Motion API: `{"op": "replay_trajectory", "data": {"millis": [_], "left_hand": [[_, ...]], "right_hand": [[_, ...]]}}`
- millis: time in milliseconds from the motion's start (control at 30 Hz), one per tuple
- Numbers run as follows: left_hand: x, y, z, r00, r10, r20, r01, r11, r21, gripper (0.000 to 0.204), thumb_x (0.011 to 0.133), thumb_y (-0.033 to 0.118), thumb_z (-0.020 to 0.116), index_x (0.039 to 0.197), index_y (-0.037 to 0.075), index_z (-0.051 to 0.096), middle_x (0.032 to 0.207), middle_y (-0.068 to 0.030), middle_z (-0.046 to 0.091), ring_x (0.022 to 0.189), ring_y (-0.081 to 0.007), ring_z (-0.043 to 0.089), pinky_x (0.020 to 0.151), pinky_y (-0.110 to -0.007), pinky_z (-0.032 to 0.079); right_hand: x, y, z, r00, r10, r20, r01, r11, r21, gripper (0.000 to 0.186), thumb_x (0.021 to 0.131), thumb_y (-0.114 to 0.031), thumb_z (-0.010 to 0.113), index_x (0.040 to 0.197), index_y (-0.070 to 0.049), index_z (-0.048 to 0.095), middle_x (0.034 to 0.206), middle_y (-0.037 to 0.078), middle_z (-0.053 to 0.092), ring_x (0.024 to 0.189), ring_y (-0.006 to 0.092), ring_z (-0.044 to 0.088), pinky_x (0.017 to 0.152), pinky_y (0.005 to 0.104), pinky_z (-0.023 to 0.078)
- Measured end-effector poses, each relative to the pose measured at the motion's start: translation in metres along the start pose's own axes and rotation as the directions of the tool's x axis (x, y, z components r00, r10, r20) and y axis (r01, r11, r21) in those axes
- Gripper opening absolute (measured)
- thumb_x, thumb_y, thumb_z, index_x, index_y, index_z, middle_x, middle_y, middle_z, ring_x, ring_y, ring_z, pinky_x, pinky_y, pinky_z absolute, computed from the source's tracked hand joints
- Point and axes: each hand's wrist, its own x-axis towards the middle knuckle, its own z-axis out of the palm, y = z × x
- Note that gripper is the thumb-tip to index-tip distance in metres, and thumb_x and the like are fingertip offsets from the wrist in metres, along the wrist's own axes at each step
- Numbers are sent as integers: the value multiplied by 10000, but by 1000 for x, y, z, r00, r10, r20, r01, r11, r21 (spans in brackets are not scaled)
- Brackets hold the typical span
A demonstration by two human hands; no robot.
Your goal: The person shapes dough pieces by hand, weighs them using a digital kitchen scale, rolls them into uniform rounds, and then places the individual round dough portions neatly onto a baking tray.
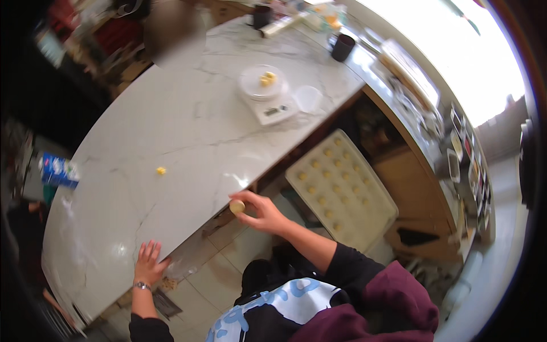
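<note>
Between the thumb and fingers of my right hand (259, 211) is a small round pale-yellow dough piece (237, 207), held just over the counter's front edge. My left hand (149, 265) lies with fingers spread on the marble-patterned counter (188, 131), near the same edge. Farther in, a small yellow lump (161, 170) sits by itself on the counter. A white kitchen scale (273, 114) stands toward the far side, with a clear dish on top holding a few yellow lumps (266, 78). To the right of my right hand, a pale tray (373, 214) carries rows of several small round dough pieces.
A translucent lid-like piece (308, 98) lies beside the scale. At the counter's left rim stands a blue-and-white carton (59, 171). Dark cups (343, 48) and a long roll (282, 25) are at the back. Metal containers (454, 165) line the right-hand ledge.
</note>
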Motion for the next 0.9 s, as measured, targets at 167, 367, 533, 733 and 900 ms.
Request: {"op": "replay_trajectory", "data": {"millis": [167, 367, 533, 733, 900], "left_hand": [[-1, -2, 5, 999, 42, -9, -42, 999, 16, 144, 776, 134, 648, 888, 222, 666, 1389, -130, 376, 1297, -387, 343, 1050, -564, 324], [-14, -12, 10, 998, 49, 47, -51, 998, 24, 193, 760, 88, 628, 898, 212, 681, 1405, -156, 340, 1293, -425, 328, 1047, -586, 315], [-54, -33, 14, 854, -306, 421, 317, 947, 47, 644, 914, 365, 460, 1374, -67, 332, 1462, -266, 265, 1378, -406, 201, 1144, -499, 136], [-102, -54, 21, 910, -198, 363, 176, 980, 94, 547, 887, 373, 506, 1347, 85, 441, 1455, -270, 278, 1361, -453, 200, 1128, -539, 146], [-13, -23, 25, 994, 42, 102, -44, 999, 23, 206, 747, 95, 631, 901, 224, 681, 1411, -147, 330, 1305, -417, 314, 1048, -586, 309]], "right_hand": [[-178, 164, -93, 757, 517, -399, -528, 844, 93, 297, 901, -136, 444, 1115, -25, 617, 1050, 87, 606, 961, 163, 582, 838, 301, 488], [-306, 233, -182, -20, 305, -952, -780, 590, 206, 337, 786, -224, 655, 1047, -16, 606, 916, 129, 658, 802, 232, 643, 736, 346, 505], [-292, 242, -211, -189, 171, -967, -655, 711, 254, 475, 731, -187, 725, 1139, -42, 530, 960, 134, 646, 840, 264, 639, 747, 357, 509], [-279, 257, -233, -96, 156, -983, -739, 650, 175, 512, 711, -163, 754, 1153, -44, 527, 1086, 138, 592, 948, 267, 606, 821, 366, 490], [-250, 225, -245, -278, -173, -945, -758, 644, 105, 421, 739, -109, 704, 1120, -37, 541, 1122, 128, 544, 975, 247, 542, 829, 365, 448]]}}
